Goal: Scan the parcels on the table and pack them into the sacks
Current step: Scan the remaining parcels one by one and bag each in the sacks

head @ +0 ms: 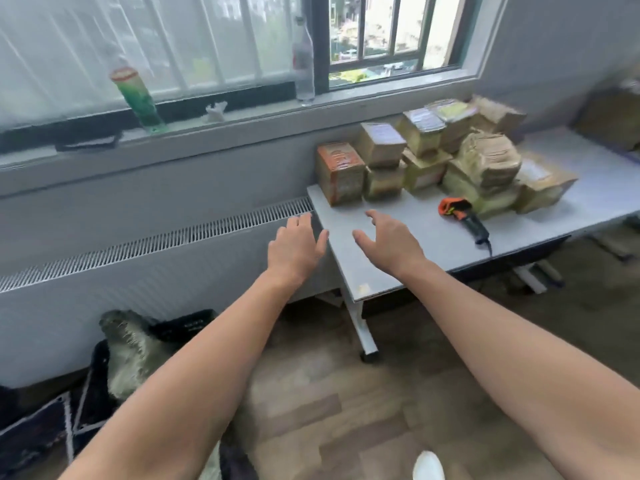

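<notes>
Around: a green bottle (138,98) and a clear bottle (304,60) are standing on the sill; a sack (135,348) is slumping on the floor, near left.
Parcels (433,161): sitting stacked on the table's (398,271) far side.
Scanner (464,216): lying beside the pile, orange head pointing far-left, handle running near-right.
Left hand (294,247): hovering beyond the table's left edge, fingers spread wide.
Right hand (388,244): hovering over the table, fingers spread wide.
</notes>
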`<action>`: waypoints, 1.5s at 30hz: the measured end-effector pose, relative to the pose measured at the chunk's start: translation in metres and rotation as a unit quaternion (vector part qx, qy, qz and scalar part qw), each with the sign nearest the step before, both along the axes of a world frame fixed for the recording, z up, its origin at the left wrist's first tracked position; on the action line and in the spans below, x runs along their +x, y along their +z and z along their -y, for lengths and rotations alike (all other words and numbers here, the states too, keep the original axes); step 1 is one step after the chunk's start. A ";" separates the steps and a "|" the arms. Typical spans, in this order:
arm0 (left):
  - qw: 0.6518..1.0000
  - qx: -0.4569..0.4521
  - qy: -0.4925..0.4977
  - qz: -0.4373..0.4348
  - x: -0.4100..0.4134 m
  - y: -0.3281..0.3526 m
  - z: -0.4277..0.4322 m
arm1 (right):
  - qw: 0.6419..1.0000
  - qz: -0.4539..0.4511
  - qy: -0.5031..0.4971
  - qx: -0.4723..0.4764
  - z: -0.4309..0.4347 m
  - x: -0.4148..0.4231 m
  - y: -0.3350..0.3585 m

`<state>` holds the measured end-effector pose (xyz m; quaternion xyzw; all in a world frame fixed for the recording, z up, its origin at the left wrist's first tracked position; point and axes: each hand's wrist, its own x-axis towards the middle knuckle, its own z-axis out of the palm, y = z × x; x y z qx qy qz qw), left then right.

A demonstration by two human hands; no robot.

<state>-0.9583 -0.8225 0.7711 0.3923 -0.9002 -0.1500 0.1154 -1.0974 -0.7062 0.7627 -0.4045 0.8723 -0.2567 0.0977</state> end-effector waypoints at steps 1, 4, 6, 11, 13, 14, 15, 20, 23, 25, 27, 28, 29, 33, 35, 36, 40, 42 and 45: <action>1.000 0.004 -0.011 -0.004 -0.019 0.002 -0.010 | 1.000 0.002 -0.010 0.001 -0.012 -0.017 0.001; 0.999 0.004 -0.043 -0.017 -0.073 0.005 -0.038 | 0.999 0.014 -0.036 0.002 -0.046 -0.067 0.002; 0.998 0.004 -0.054 -0.023 -0.105 0.006 -0.056 | 0.999 0.019 -0.045 0.005 -0.066 -0.098 0.002; 0.998 0.014 -0.059 -0.027 -0.171 0.005 -0.086 | 0.999 0.026 -0.045 0.012 -0.098 -0.163 0.004; 0.998 0.014 -0.057 -0.020 -0.190 0.002 -0.094 | 0.998 0.036 -0.052 0.010 -0.104 -0.184 0.004; 0.998 0.013 -0.056 -0.015 -0.198 0.000 -0.097 | 0.998 0.040 -0.055 0.005 -0.105 -0.193 0.004; 0.998 0.013 -0.055 -0.010 -0.205 -0.001 -0.098 | 0.997 0.043 -0.057 0.003 -0.105 -0.201 0.003; 0.998 0.015 -0.061 0.010 -0.229 -0.010 -0.087 | 0.997 0.062 -0.054 0.003 -0.090 -0.224 -0.008; 0.998 0.013 -0.060 0.021 -0.241 -0.011 -0.063 | 0.996 0.069 -0.053 0.008 -0.069 -0.235 -0.013; 0.998 0.011 -0.061 0.020 -0.251 -0.012 -0.042 | 0.997 0.063 -0.053 0.013 -0.052 -0.244 -0.014; 0.998 0.007 -0.064 0.012 -0.264 -0.013 -0.020 | 0.997 0.056 -0.055 0.019 -0.035 -0.253 -0.012; 0.998 0.007 -0.067 0.009 -0.270 -0.013 -0.011 | 0.997 0.053 -0.056 0.020 -0.028 -0.258 -0.012; 0.997 0.008 -0.071 0.007 -0.278 -0.013 -0.003 | 0.997 0.050 -0.059 0.019 -0.021 -0.263 -0.011; 0.996 0.019 -0.092 0.004 -0.312 -0.015 0.014 | 0.995 0.047 -0.092 0.004 -0.003 -0.286 -0.007; 0.993 0.022 -0.117 0.000 -0.329 -0.019 0.015 | 0.993 0.039 -0.111 0.001 -0.002 -0.297 -0.008; 0.992 0.026 -0.125 -0.003 -0.338 -0.021 0.014 | 0.992 0.034 -0.121 0.001 -0.003 -0.302 -0.008; 0.987 0.037 -0.155 -0.010 -0.383 -0.024 0.000 | 0.985 0.014 -0.173 -0.003 -0.020 -0.337 -0.009; 0.983 0.044 -0.176 -0.017 -0.407 -0.025 -0.008 | 0.980 0.006 -0.197 -0.005 -0.030 -0.361 -0.009; 0.978 0.057 -0.195 -0.038 -0.445 -0.029 -0.019 | 0.976 0.004 -0.217 0.002 -0.044 -0.399 -0.012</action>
